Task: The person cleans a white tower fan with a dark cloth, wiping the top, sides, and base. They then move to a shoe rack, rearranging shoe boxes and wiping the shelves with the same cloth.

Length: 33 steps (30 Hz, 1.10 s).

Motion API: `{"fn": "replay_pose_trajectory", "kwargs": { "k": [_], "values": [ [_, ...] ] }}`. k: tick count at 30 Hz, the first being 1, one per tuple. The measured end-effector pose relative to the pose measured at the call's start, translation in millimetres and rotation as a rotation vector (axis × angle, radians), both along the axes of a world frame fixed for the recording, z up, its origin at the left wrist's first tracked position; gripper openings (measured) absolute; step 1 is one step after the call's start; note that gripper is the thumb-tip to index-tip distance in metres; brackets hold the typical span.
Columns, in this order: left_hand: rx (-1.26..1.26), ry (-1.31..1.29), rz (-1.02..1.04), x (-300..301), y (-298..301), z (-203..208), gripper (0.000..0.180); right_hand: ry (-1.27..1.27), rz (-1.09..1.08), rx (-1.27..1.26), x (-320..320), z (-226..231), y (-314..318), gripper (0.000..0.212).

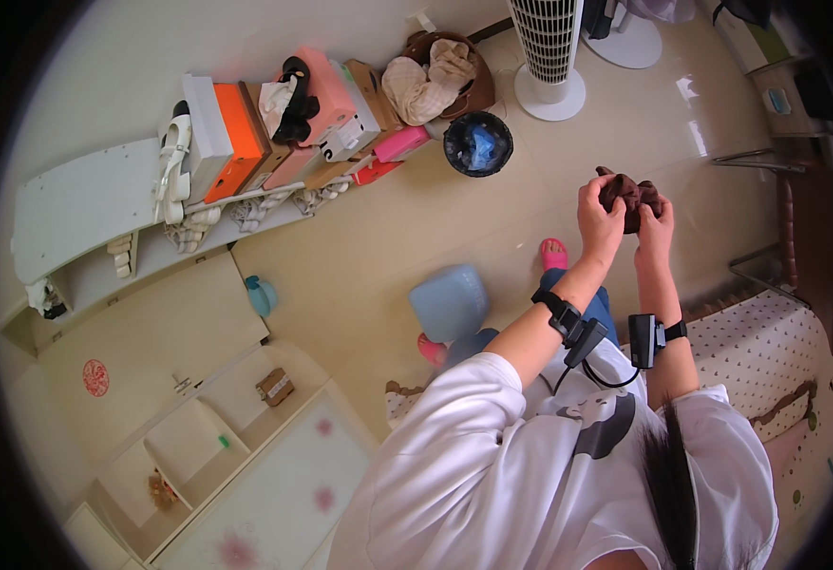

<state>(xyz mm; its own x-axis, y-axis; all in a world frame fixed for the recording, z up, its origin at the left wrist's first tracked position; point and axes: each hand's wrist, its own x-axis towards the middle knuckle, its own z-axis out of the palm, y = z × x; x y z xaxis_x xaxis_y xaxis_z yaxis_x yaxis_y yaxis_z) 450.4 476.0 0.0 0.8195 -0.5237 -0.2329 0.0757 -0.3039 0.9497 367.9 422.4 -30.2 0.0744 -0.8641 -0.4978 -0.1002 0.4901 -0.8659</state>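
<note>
Dark brown cloth point(630, 195): small, soft, crumpled into loose bunch, folds bulging upward and sideways. Being held up in air in front of person, well above tiled floor. Lower part sitting pinched between 2 hands, 1 at each side; top edge showing free above fingers. Exact kind of garment not being clear from this view.
</note>
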Motion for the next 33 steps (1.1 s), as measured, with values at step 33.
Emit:
{"fn": "replay_pose_trajectory", "kwargs": {
  "k": [33],
  "values": [
    [-0.067,0.169,-0.108,11.5,4.1,5.5,0.035,-0.028,-0.074,-0.017,7.6,26.9,8.4,0.03]
  ]
}}
